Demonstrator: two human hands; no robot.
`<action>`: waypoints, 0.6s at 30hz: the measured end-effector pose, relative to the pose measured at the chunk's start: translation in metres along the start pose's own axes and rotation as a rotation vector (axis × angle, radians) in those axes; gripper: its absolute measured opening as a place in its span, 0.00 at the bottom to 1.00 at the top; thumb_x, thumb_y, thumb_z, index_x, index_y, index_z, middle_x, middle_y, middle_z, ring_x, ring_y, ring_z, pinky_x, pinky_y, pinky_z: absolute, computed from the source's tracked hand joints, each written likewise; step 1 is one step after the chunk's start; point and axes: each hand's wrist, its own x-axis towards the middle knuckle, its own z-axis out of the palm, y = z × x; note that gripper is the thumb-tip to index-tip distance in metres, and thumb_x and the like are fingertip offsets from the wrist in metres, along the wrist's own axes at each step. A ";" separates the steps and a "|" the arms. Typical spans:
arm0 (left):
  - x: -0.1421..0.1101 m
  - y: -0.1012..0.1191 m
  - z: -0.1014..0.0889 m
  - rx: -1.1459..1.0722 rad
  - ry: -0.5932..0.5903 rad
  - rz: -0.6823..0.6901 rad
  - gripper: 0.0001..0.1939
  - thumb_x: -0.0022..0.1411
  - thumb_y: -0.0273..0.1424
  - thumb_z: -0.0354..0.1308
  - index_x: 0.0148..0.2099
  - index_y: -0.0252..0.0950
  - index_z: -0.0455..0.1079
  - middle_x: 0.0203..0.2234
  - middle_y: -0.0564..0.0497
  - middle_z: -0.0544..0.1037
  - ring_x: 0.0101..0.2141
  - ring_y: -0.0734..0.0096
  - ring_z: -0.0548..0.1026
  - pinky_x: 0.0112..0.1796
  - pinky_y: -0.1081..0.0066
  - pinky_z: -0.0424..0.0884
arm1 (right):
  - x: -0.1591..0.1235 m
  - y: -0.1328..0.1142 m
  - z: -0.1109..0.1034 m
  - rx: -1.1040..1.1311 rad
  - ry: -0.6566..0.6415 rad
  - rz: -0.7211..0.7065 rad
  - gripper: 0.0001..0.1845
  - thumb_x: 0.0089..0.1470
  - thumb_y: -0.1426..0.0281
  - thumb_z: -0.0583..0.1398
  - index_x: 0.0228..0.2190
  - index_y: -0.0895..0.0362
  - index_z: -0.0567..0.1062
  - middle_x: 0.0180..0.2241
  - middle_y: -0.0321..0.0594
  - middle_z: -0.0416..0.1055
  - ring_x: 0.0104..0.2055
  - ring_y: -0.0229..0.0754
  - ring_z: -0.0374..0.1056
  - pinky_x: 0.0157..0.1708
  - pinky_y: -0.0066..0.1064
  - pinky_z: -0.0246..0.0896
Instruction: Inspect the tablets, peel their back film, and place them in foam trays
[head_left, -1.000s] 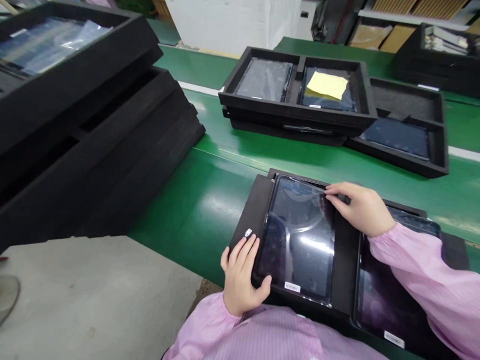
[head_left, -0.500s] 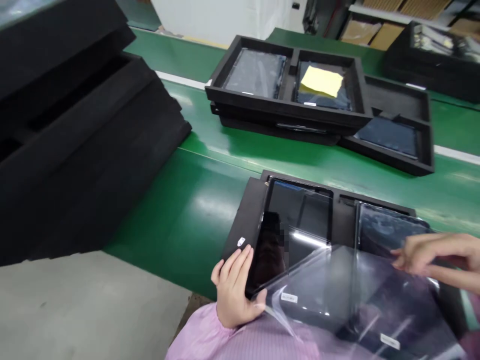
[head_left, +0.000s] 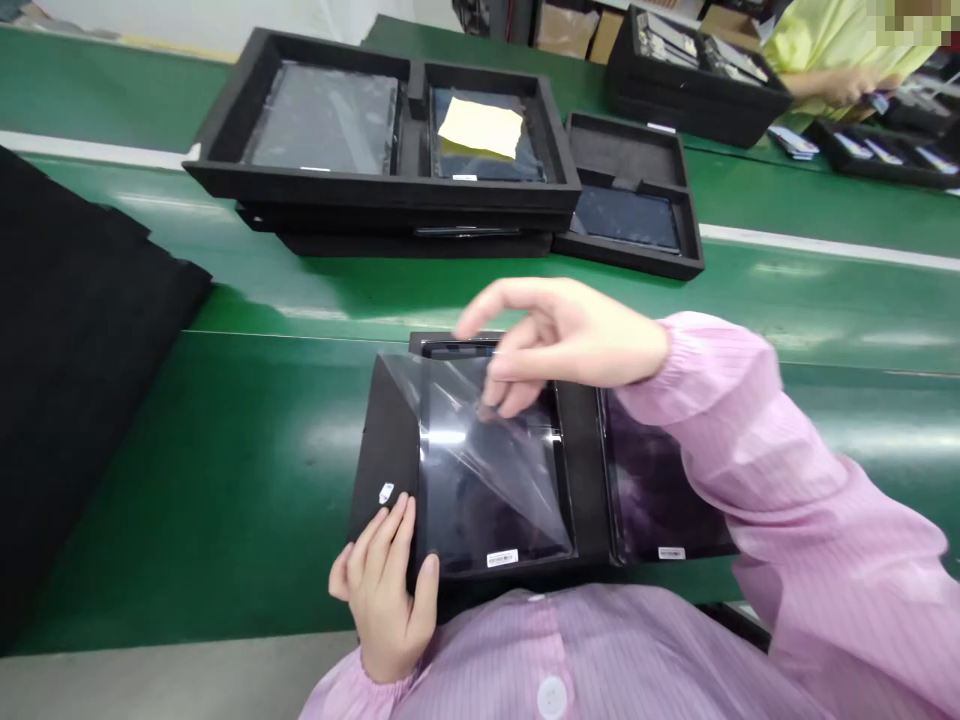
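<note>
My left hand rests with outstretched fingers on the left edge of the black foam tray, thumb apart. A tablet-like black screen lies in the tray's left compartment, partly under creased clear plastic film with a white label. Over its upper part is my right hand, index finger stretched out. Its lower fingertips, slightly blurred, appear to pinch the film where the creases meet. A second dark screen with a label lies in the right compartment, partly hidden by my right sleeve.
Stacked black foam trays hold film-covered screens and a yellow paper. A smaller tray stands beside them. Large black foam pieces are at left. At the back right, a co-worker in a yellow top is near a black box.
My right hand has moved left from the right compartment to above the left screen. The film now lies over the left screen. My left hand stays at the tray edge; the view has shifted right.
</note>
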 end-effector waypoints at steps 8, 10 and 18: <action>0.004 0.001 0.004 0.026 0.062 0.015 0.30 0.66 0.35 0.46 0.69 0.45 0.53 0.51 0.43 0.76 0.49 0.52 0.71 0.52 0.56 0.53 | 0.037 0.022 0.003 0.275 0.214 0.002 0.15 0.59 0.85 0.55 0.45 0.58 0.69 0.26 0.28 0.78 0.33 0.34 0.77 0.43 0.32 0.75; 0.005 0.001 0.003 0.030 0.068 0.050 0.31 0.65 0.34 0.45 0.70 0.44 0.52 0.52 0.42 0.75 0.49 0.52 0.71 0.52 0.56 0.54 | 0.030 0.031 -0.004 0.247 0.338 0.079 0.15 0.59 0.84 0.55 0.46 0.59 0.70 0.27 0.33 0.78 0.33 0.36 0.78 0.43 0.34 0.75; 0.025 0.019 -0.018 0.194 0.022 0.179 0.36 0.60 0.32 0.51 0.70 0.40 0.50 0.61 0.37 0.67 0.56 0.44 0.67 0.56 0.48 0.52 | -0.069 0.060 -0.068 -0.241 0.825 -0.029 0.14 0.56 0.75 0.59 0.45 0.59 0.74 0.37 0.42 0.79 0.36 0.43 0.78 0.43 0.40 0.75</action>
